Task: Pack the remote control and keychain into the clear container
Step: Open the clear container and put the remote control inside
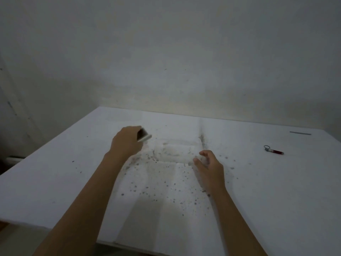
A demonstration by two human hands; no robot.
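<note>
A person's 2 bare forearms reach out over a white, speckled counter [55, 182] set against a plain wall. The left hand [127, 143] is closed around a slim remote control [144, 136], dark on one face with a pale edge, held tilted above the counter just left of the clear container [175, 151]. The container is a shallow, see-through rectangular tub, faint against the white surface, sitting between the 2 hands.

The right hand [208, 165] is open and holds nothing, its fingers loosely curled at the container's right wall; actual contact cannot be confirmed.

The keychain [273, 150], a metal ring on a small dark-red cylinder, lies well apart on the counter to the right.

The remote looks light, rigid and smooth, so a firm pinch across its long sides near the middle should suit it. The keychain seems small, light and hard; its ring or barrel would make an easy pinch point. The container appears thin and light, likely to slide unless steadied.
</note>
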